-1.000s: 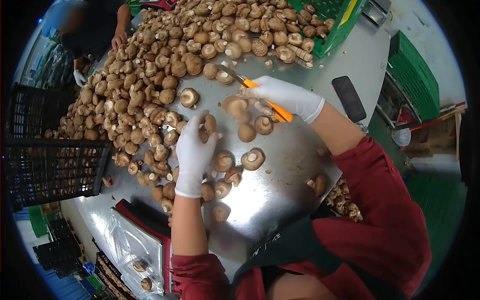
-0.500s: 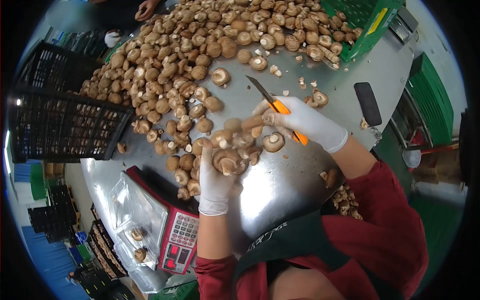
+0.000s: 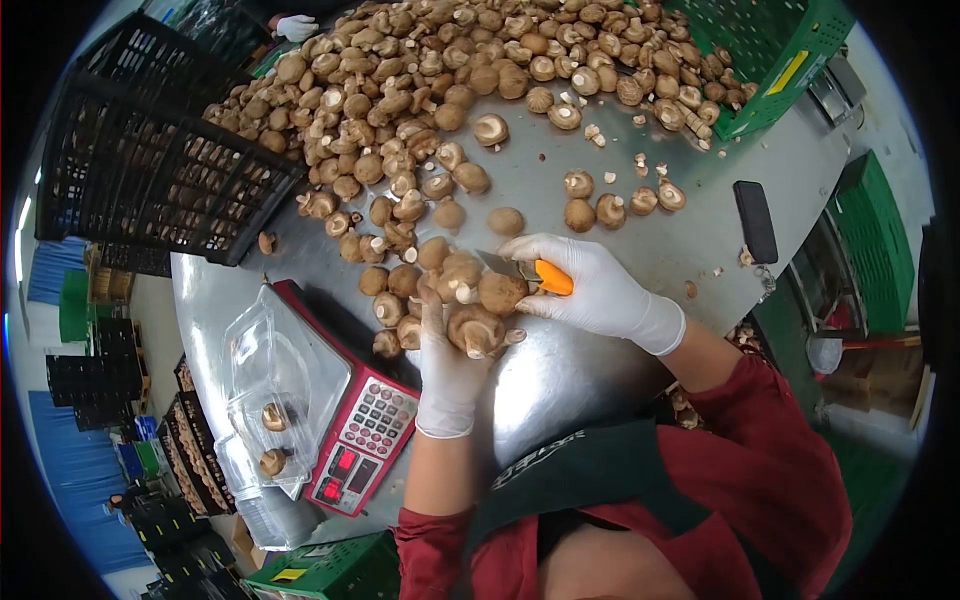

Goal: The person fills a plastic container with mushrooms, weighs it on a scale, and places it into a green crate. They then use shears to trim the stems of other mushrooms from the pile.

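Note:
My left hand [image 3: 447,378], in a white glove, cups several shiitake mushrooms, one with its gills and stem [image 3: 477,330] facing up against the fingers. In my right hand [image 3: 600,292], also gloved, is a utility knife [image 3: 555,278] with an orange handle; its blade points left and is partly hidden by mushrooms and fingers. Right at the fingertips of that hand sits a brown mushroom cap [image 3: 502,293]. Loose shiitake [image 3: 380,280] lie just left of my left hand, and a small group [image 3: 612,210] rests beyond my right hand.
A big shiitake heap [image 3: 400,70] covers the metal table's far side. A black crate [image 3: 150,170] stands left, a green crate [image 3: 800,75] far right. Nearer are a red scale [image 3: 365,420] bearing plastic trays [image 3: 285,365], and a phone [image 3: 755,222]. Another person's gloved hand [image 3: 297,27] shows at the top.
The knife blade has swung from pointing up-left to lying low among the mushrooms at my left hand. More mushrooms now sit beyond my right hand. The whole view has shifted.

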`<state>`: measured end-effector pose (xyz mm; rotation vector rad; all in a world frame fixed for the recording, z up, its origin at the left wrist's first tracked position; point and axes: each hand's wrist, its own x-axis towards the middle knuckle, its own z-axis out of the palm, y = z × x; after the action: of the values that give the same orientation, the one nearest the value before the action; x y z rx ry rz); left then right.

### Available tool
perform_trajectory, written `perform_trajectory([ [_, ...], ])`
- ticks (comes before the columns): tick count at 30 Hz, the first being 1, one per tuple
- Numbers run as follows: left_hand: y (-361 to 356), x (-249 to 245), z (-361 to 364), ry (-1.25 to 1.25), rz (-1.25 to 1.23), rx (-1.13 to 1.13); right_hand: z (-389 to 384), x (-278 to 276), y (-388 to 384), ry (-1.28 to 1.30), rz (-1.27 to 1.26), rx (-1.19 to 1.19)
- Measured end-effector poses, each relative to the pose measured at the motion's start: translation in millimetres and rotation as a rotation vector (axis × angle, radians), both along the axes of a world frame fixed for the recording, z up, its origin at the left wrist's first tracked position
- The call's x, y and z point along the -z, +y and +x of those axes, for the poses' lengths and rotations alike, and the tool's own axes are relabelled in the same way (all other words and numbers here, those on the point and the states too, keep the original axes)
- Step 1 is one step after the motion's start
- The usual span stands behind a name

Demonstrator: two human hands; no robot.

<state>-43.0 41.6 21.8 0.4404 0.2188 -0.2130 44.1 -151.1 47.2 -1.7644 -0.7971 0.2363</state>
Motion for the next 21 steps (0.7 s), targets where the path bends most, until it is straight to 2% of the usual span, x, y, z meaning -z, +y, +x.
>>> perform_trajectory([
  [5, 1.4, 11.6, -15.8, 0.002, -0.036, -0.126, -3.8, 12.7, 11.8, -0.052, -0.023, -0.08],
  [8, 5.0, -0.1, -23.7, 0.011, 0.059, -0.196, -3.9, 11.6, 21.3, -0.12, 0.035, -0.108],
  [11, 16.9, -16.1, -26.1, -0.22, 0.34, -0.15, -4.1, -11.3, 30.5, -0.157, 0.006, -0.099],
  [12, 18.5, -36.1, -30.8, -0.191, 0.544, -0.184, -3.1, -12.8, 37.8, -0.136, 0.029, -0.107],
  [14, 23.7, -43.9, -38.7, -0.121, 0.724, -0.199, -5.1, -16.2, 55.3, -0.15, 0.074, -0.228],
  [15, 28.8, -47.3, -46.4, -0.057, 0.806, -0.163, -7.6, -20.5, 65.0, -0.161, 0.091, -0.281],
  [16, 36.2, -49.9, -54.7, -0.011, 0.764, -0.141, -12.2, -27.4, 74.0, -0.238, 0.096, -0.343],
  [17, 39.8, -50.3, -59.8, 0.02, 0.707, -0.106, -14.0, -29.1, 81.8, -0.195, 0.084, -0.362],
  [18, 33.9, -61.5, -62.1, 0.04, 0.676, -0.22, -14.4, -31.2, 84.3, -0.154, 0.056, -0.362],
  [19, 39.9, -58.2, -64.6, 0.031, 0.573, -0.227, -15.1, -33.6, 83.6, -0.108, 0.019, -0.348],
  [21, 46.4, -63.7, -70.2, 0.023, 0.529, -0.276, -14.0, -47.0, 83.8, 0.393, 0.078, -0.343],
])
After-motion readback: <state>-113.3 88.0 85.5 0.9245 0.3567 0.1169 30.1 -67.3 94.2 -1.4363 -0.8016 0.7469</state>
